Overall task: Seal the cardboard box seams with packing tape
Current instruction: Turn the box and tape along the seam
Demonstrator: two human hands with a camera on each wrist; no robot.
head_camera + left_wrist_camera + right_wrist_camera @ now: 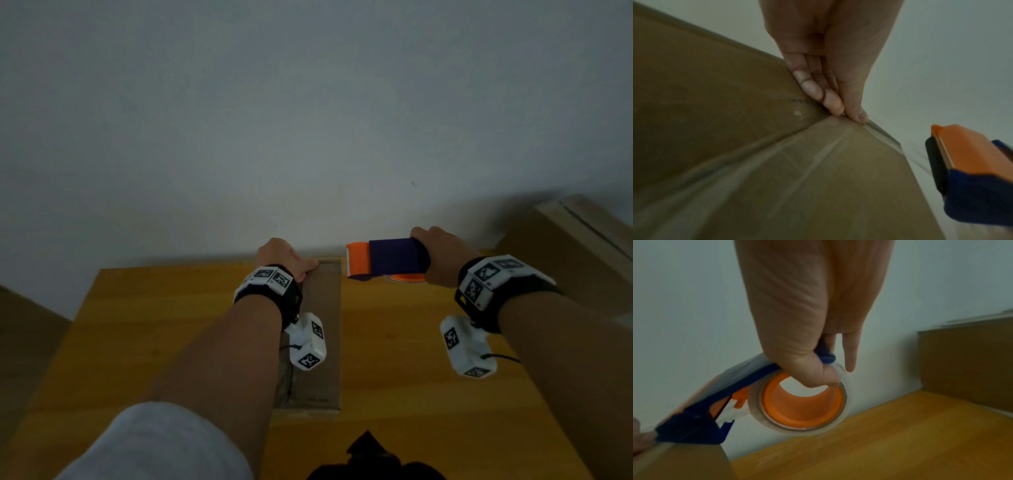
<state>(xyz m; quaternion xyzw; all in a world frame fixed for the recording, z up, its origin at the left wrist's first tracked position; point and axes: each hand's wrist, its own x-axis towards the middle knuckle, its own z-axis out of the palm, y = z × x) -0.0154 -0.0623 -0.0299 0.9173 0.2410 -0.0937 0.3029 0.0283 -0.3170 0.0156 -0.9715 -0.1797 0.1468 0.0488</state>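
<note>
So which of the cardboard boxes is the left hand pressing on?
The flat box lying on the wooden table; the left hand holds its far edge. The other box stands untouched at the right.

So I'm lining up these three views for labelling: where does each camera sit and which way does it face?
Head: worn on the head, looking down at the box on the table; both forearms and hands show.
Left wrist: looks along the left hand, which presses the box edge.
Right wrist: looks along the right hand, which holds the dispenser.
All three share the dispenser.

Two cardboard boxes (pixel 325 329) (pixel 579 246); one tape dispenser (pixel 387 258); two hands (pixel 284 255) (pixel 442 253)
</note>
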